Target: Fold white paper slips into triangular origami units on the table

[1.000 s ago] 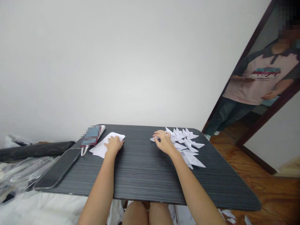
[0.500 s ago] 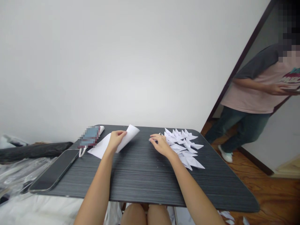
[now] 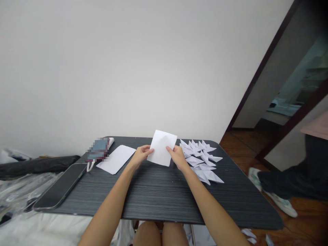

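A small white sheet of paper (image 3: 162, 147) is held upright above the middle of the dark table (image 3: 159, 194). My left hand (image 3: 140, 156) pinches its left edge and my right hand (image 3: 176, 155) pinches its right edge. Another white sheet (image 3: 116, 159) lies flat on the table to the left of my left hand. Several folded white paper shapes (image 3: 202, 162) lie in a cluster just right of my right hand.
A dark phone (image 3: 59, 186) lies at the table's left edge, beside a blurred small item with a white cord (image 3: 98, 150). Another person's leg and shoe (image 3: 279, 191) are on the wooden floor at right, near a doorway. Paper scraps (image 3: 249, 235) lie under the table.
My left hand lifted one sheet off the pile at left and carried it to the middle. My right hand left the folded shapes and took its right edge. The other person walked right.
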Available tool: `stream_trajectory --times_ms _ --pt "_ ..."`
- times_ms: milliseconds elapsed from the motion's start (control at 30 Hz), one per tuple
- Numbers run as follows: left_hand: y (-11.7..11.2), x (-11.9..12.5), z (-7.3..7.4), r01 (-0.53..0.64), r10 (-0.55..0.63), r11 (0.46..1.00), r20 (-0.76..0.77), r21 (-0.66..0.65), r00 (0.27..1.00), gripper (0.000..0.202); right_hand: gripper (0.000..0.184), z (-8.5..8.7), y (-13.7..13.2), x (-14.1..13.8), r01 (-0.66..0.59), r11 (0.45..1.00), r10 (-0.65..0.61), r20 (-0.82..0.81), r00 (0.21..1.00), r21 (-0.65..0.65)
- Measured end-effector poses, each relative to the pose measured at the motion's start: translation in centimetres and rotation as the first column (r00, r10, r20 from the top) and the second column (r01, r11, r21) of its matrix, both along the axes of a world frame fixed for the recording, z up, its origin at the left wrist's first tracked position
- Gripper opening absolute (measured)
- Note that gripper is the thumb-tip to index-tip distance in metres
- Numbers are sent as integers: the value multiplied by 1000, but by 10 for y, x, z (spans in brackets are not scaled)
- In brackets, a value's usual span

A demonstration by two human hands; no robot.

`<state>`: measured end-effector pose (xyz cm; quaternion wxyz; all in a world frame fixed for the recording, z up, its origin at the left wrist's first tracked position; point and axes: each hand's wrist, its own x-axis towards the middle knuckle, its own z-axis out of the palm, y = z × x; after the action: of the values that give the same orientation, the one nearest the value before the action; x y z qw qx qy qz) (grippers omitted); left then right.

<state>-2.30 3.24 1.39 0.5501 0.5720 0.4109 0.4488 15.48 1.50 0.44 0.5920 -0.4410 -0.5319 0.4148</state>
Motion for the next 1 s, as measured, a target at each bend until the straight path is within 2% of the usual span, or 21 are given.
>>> stream_trajectory --times_ms 100,233,300,400,467,567,633,733,833,933,1000 --pt "-1 3 -1 54 -53 999 -63 8 997 34 24 -1 4 5 55 998 -59 -129 990 -34" --pt "1 5 -6 -32 39 996 -78 87 996 29 22 1 2 7 51 985 -69 -107 992 -168" --pt "1 5 -7 -62 71 993 -89 105 993 27 24 3 -1 4 56 984 -77 -119 990 -168" --pt "-1 6 -6 2 8 993 -88 116 996 27 25 8 -4 -1 30 990 -67 -270 960 -141" --pt "-3 6 -3 56 -49 991 -59 124 997 28 25 9 -4 -2 -9 985 -63 -405 912 -173" --pt "-3 7 -1 25 -27 992 14 120 1000 29 30 8 -2 -2 -35 980 -62 -466 883 -196" --pt "-1 8 -2 -48 42 996 93 69 995 28 34 6 0 -2 38 992 -80 -370 926 -117" --pt "4 10 -6 -72 93 993 242 -94 966 25 41 6 -3 -2 129 980 -123 -54 991 149" --pt "6 11 -9 -47 109 980 329 -192 938 21 54 9 -10 -4 -4 939 -99 283 954 344" --pt "5 12 -10 -77 129 984 343 -162 930 21 67 7 -15 -6 -164 912 -48 496 867 375" --pt "3 13 -9 -91 130 987 339 -130 932 22 71 3 -16 -6 -216 908 -31 570 821 360"
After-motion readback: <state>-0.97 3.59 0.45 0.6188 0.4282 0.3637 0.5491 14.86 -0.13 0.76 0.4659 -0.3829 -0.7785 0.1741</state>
